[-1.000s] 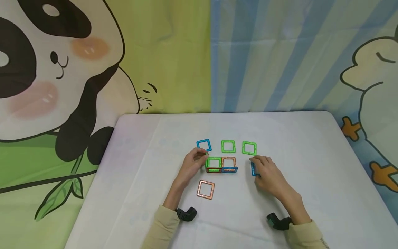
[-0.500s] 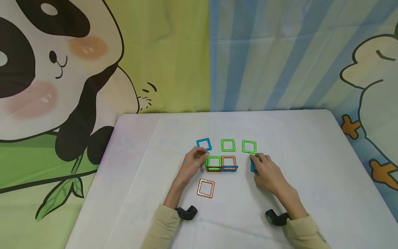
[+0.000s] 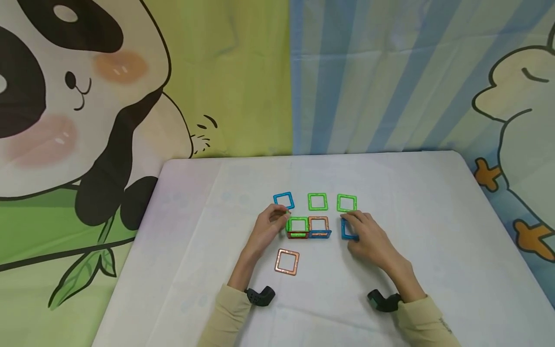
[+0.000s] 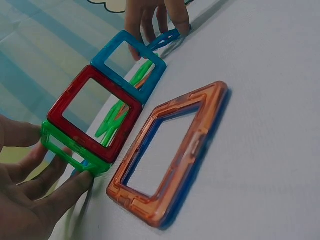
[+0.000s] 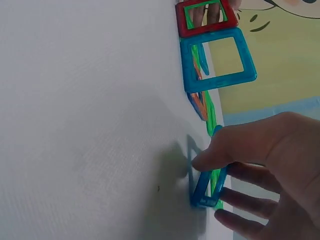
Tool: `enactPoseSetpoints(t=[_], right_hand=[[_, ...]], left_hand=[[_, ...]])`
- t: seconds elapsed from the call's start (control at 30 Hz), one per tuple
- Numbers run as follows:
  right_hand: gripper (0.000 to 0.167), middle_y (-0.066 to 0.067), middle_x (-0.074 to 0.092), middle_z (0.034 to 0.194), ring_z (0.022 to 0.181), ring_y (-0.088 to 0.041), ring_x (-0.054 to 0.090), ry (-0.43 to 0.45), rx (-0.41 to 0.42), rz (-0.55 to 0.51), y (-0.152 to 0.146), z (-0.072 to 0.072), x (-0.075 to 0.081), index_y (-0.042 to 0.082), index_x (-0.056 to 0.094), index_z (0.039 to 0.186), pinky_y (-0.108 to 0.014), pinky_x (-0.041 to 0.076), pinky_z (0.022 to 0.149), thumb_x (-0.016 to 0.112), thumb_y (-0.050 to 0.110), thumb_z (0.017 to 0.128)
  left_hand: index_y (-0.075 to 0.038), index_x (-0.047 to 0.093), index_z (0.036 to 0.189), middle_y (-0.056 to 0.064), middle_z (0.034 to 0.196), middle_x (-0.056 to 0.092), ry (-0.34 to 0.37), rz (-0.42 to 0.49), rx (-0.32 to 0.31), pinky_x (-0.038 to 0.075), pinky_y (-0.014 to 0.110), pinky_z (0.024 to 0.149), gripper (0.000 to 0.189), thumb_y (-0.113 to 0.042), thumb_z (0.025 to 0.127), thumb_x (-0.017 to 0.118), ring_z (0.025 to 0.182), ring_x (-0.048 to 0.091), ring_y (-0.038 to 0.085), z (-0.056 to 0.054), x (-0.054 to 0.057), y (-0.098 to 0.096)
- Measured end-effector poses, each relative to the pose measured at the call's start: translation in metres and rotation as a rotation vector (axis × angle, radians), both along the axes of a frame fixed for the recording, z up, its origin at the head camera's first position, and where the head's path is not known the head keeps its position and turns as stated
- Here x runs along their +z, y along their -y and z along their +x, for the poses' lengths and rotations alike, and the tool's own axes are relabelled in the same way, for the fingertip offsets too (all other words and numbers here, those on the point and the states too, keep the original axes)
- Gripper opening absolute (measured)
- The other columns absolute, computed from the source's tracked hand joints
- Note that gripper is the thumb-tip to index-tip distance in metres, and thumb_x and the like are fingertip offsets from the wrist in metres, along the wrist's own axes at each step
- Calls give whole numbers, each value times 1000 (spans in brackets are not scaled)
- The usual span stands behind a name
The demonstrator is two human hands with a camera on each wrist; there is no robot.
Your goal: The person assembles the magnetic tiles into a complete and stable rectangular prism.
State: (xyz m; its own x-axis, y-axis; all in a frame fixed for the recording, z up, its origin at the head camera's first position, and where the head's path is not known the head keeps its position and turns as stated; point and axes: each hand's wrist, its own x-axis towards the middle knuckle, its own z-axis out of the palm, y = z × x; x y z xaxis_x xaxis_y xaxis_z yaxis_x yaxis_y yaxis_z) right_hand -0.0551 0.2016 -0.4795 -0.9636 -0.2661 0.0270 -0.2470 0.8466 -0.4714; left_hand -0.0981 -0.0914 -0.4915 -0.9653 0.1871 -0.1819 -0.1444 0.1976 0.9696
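Note:
In the head view a small row of square magnetic tiles stands mid-table, with a green tile [image 3: 299, 219] and an orange tile [image 3: 319, 218] showing. The left wrist view shows its upright red tile [image 4: 57, 111] and upright blue tile [image 4: 107, 50]. My left hand [image 3: 266, 230] pinches the green end tile [image 4: 72, 156] beside the red one, fingers and thumb at its edges. Right of the row, apart from it, my right hand [image 3: 372, 241] grips a separate blue tile [image 5: 202, 201] between thumb and fingers, tilted above the table. Fingers cover part of it.
Behind the row lie a loose blue tile [image 3: 284, 194], a green tile [image 3: 318, 208] and another green tile [image 3: 347, 196]. An orange tile [image 3: 286, 273], with blue showing beneath it in the left wrist view, lies in front on the white table [image 3: 199, 241].
My right hand has moved left with the blue tile, bringing it nearer the row. The left hand stays at the row's left end.

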Motion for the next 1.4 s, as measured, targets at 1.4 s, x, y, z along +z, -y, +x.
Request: enactPoseSetpoints(t=[1.4], right_hand=[[71, -28, 43, 153, 146, -47, 40, 328, 134, -736, 8, -23, -19, 1, 39, 149, -33, 45, 109, 69, -15, 86]], left_hand=[[-6, 63, 125, 11, 126, 66, 0, -2, 0, 47, 47, 105, 29, -24, 102, 65, 122, 60, 27, 1, -1, 0]])
